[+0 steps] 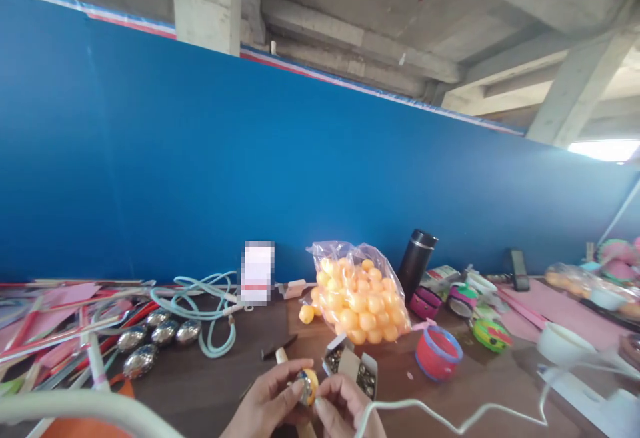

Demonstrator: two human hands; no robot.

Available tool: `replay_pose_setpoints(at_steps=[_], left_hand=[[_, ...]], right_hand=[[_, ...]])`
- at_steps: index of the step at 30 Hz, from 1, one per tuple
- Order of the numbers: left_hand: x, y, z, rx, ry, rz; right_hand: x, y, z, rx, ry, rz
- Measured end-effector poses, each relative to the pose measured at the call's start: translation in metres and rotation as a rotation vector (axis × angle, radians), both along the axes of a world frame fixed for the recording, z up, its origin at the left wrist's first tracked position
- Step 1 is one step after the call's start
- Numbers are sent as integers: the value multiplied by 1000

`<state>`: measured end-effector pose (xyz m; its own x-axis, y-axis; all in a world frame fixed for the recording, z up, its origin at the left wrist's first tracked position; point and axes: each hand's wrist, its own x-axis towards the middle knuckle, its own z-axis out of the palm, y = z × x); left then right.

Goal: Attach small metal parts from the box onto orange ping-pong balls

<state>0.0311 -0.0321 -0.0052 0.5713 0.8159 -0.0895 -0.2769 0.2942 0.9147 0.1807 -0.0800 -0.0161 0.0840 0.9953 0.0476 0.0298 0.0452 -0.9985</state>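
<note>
Low in the head view, my left hand (274, 398) is closed around a small orange ball (311, 385), its left side covered with shiny silver tacks. My right hand (345, 408) is pinched against the ball's right side; anything between its fingertips is too small or hidden to make out. Just beyond my hands an open cardboard box (369, 366) holds many small metal tacks. Partly behind my left hand lies a tool with a dark head and pale wooden handle (281, 356), apparently a hammer. Several silver-covered balls (164, 333) sit together to the left.
A clear plastic bag (360, 298) of orange balls stands beyond the box, one loose ball (307, 314) beside it. Rightward are a black bottle (417, 261), a red-blue tape roll (438, 353) and a white cable (425, 411). A blue cord (220, 331) and strips (50, 331) lie left.
</note>
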Motion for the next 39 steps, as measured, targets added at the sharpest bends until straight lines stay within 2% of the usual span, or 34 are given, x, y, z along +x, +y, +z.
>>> replay_pose_setpoints(at_steps=[4, 12, 20, 27, 39], left_hand=[[-1, -3, 7, -20, -22, -11], [-5, -8, 19, 8, 37, -49], [0, -5, 10, 30, 113, -8], [1, -6, 12, 58, 170, -10], [3, -6, 10, 58, 160, 15]], right_hand=[[-1, -4, 10, -20, 27, 29], [-1, -5, 18, -72, 114, 76], [6, -1, 14, -134, 163, 133], [6, -4, 24, -153, 201, 172], [13, 5, -2, -125, 193, 199]])
